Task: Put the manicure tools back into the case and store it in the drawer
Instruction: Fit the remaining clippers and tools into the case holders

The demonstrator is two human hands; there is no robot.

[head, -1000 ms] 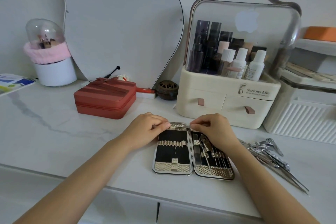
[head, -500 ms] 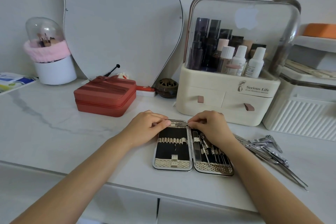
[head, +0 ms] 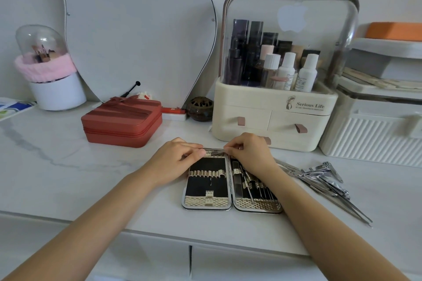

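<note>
The manicure case (head: 209, 203) lies open and flat near the counter's front edge, black inside with gold woven trim. Its left half holds only empty loops; its right half carries several thin steel tools. A small flat metal tool (head: 218, 152) lies across the case's top edge, pinched at its left end by my left hand (head: 175, 164) and at its right end by my right hand (head: 250, 155). A pile of loose steel manicure tools (head: 319, 178) lies on the counter right of the case. The cream cosmetics organiser (head: 271, 118) behind has two shut drawers.
A red zipped box (head: 122, 122) sits left of the hands. A white ribbed storage box (head: 374, 139) stands at the right, a brush holder with pink band (head: 49, 75) far left, a small dark round pot (head: 201, 108) by the mirror (head: 127, 25).
Both hands stay at the case's top edge, pinching the small metal tool; they have shifted only slightly. The camera view moved a little.
</note>
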